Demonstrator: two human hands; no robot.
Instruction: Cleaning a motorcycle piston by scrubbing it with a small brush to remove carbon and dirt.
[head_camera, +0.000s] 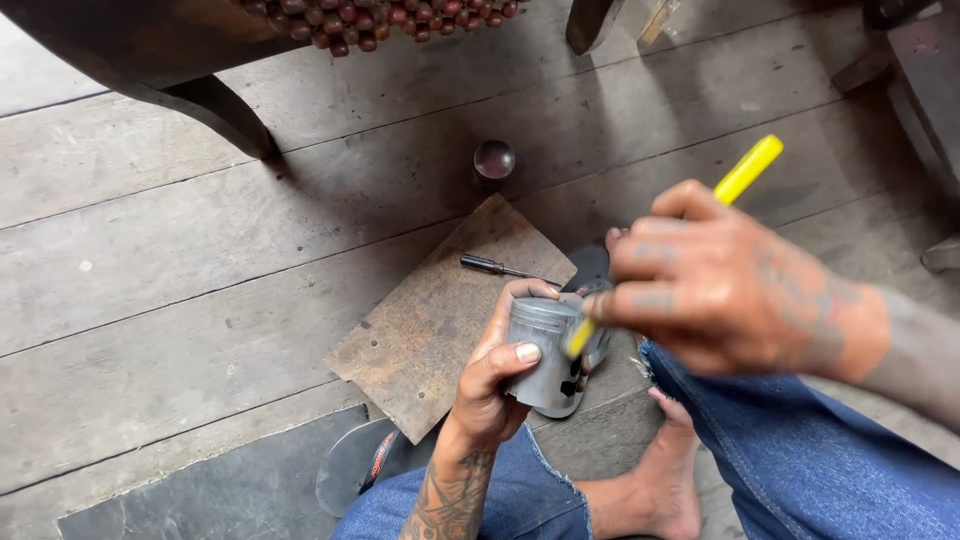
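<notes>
Piston (543, 352) sits low centre, over the plank floor (200, 250), wrapped tight in left hand (492, 385). Solid metal, stiff, slick-looking; best held round the skirt. Right hand (720, 290) clamped on yellow marker (745, 172).

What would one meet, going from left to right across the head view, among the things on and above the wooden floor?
Dark rubber sandal → rusty square metal plate → left hand holding the grey metal cylinder → right hand holding the yellow plastic pen.
</notes>
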